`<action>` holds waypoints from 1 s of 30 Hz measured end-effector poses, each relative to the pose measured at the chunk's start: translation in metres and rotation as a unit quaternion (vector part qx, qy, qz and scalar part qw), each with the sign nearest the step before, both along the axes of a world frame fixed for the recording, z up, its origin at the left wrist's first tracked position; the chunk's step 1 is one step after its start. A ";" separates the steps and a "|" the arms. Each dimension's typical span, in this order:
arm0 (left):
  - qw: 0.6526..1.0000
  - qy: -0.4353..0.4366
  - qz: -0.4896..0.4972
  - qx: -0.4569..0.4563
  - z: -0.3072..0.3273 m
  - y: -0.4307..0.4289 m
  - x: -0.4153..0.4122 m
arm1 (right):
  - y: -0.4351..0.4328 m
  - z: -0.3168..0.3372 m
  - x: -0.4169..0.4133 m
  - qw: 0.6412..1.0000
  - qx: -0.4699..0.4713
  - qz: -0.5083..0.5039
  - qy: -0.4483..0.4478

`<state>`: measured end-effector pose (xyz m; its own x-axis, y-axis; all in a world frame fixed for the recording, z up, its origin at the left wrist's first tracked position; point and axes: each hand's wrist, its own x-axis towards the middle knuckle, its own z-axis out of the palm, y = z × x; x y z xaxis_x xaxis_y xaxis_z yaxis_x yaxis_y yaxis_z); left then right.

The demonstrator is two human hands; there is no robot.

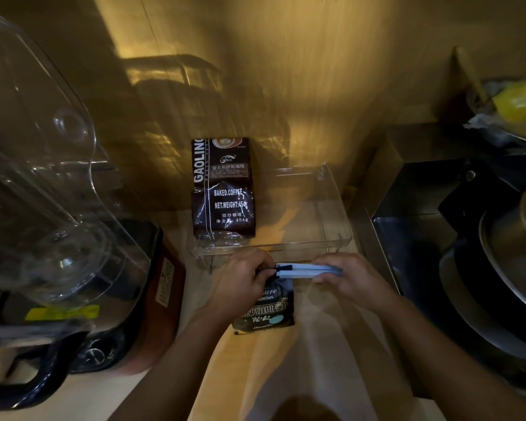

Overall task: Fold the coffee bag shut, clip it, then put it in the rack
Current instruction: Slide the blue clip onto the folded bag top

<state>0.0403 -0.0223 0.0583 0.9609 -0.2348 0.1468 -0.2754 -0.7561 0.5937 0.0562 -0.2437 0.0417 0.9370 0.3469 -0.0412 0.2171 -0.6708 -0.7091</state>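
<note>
A small dark coffee bag [266,311] stands on the wooden counter just in front of me. A long light-blue sealing clip [305,269] lies across its folded top. My left hand [243,279] grips the bag's top and the clip's left end. My right hand [351,279] pinches the clip's right end. Behind them stands a clear plastic rack [331,205], with a bigger dark coffee bag [223,189] upright in its left half.
A blender with a clear jug [43,183] fills the left side. At the right a steel sink [413,214] holds metal pans [504,268]. A yellow item [520,101] sits at the back right. The wall lies close behind the rack.
</note>
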 end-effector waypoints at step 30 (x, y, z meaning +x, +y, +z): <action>0.991 -0.082 0.055 0.088 -0.023 -0.013 -0.013 | 0.051 0.000 0.008 0.991 -0.077 0.057 -0.089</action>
<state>0.0268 -0.0355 0.0357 0.9489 -0.1655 0.2688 -0.2672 -0.8744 0.4050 0.0645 -0.1922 0.0419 0.8893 0.4532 0.0613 0.4106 -0.7323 -0.5433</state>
